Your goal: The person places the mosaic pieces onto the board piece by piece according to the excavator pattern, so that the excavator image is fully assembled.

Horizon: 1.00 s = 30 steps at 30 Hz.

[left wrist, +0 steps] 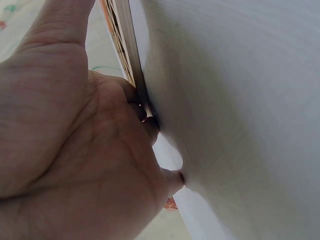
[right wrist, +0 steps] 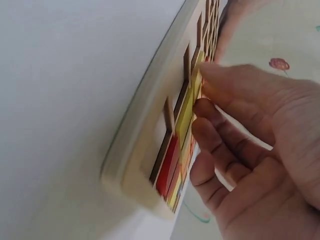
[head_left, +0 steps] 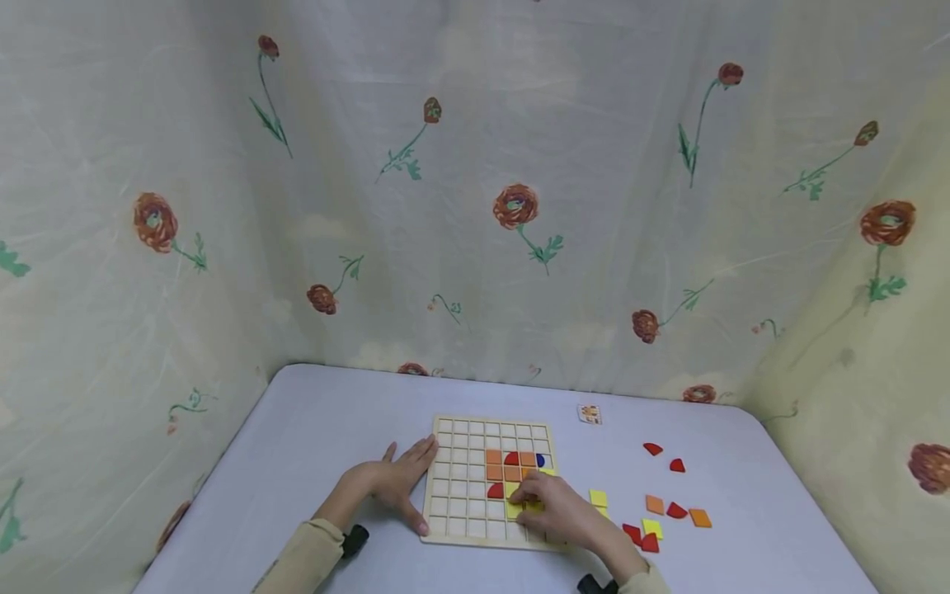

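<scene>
A wooden grid board (head_left: 456,540) lies on the table, partly filled with orange, red, yellow and blue tiles. My left hand (head_left: 397,483) spreads along its left side, fingertips at the upper edge and thumb at the near-left corner. The left wrist view shows the palm (left wrist: 95,145) beside the board's side wall. Over the lower right of the grid, my right hand (head_left: 552,507) pinches a yellow square tile (head_left: 513,512) at its cell with thumb and index finger. In the right wrist view the thumb tip overlaps a yellow tile (right wrist: 196,77); the other fingers curl close to the board.
Right of the board lie loose yellow squares (head_left: 598,498), orange squares (head_left: 700,518) and several red quarter-circle pieces (head_left: 676,511). A small patterned card (head_left: 590,414) lies behind, at the board's far right. A flowered curtain (head_left: 475,247) surrounds the white table (head_left: 349,404).
</scene>
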Each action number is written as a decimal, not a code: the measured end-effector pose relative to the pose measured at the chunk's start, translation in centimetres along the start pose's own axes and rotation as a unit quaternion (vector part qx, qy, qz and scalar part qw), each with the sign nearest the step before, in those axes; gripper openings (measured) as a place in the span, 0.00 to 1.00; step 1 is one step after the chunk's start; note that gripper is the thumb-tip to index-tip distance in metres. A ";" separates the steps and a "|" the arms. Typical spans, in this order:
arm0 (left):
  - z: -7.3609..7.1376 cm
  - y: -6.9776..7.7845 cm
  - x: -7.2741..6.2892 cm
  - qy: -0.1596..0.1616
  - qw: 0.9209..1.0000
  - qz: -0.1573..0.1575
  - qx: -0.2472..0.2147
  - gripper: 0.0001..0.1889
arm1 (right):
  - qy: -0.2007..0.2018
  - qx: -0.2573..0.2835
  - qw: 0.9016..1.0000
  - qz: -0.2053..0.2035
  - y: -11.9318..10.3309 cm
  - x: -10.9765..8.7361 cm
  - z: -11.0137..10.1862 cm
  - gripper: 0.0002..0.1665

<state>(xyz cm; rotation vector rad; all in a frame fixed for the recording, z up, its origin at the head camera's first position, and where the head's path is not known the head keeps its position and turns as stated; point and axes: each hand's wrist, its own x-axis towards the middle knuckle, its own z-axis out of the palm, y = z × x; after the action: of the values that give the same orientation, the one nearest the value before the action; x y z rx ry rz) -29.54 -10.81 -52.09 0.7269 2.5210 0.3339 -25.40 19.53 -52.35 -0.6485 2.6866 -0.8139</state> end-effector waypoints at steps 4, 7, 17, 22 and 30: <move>-0.1 0.1 -0.2 0.000 1.000 0.004 0.001 0.68 | 0.020 0.002 1.000 0.005 0.4 -0.9 -1.0 0.12; -0.1 0.0 -0.2 0.000 1.000 0.005 0.001 0.68 | 0.035 0.006 0.999 0.014 0.9 -1.8 -2.2 0.12; 0.1 -0.2 0.2 0.002 1.000 0.002 0.000 0.69 | 0.040 0.026 0.989 0.141 3.4 -5.5 -5.3 0.14; 0.1 -0.2 0.2 0.000 1.000 0.003 0.001 0.69 | -0.003 0.013 0.979 0.203 4.9 -7.5 -5.6 0.24; 0.1 -0.1 0.2 -0.002 1.000 0.002 -0.009 0.69 | -0.012 0.022 0.981 0.193 6.9 -8.2 -4.6 0.18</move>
<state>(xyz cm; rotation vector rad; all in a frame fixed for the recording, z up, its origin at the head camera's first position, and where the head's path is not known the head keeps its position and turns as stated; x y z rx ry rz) -29.68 -10.73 -52.26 0.7251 2.5098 0.3548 -22.28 30.74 -51.67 -0.1140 2.6370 -0.7469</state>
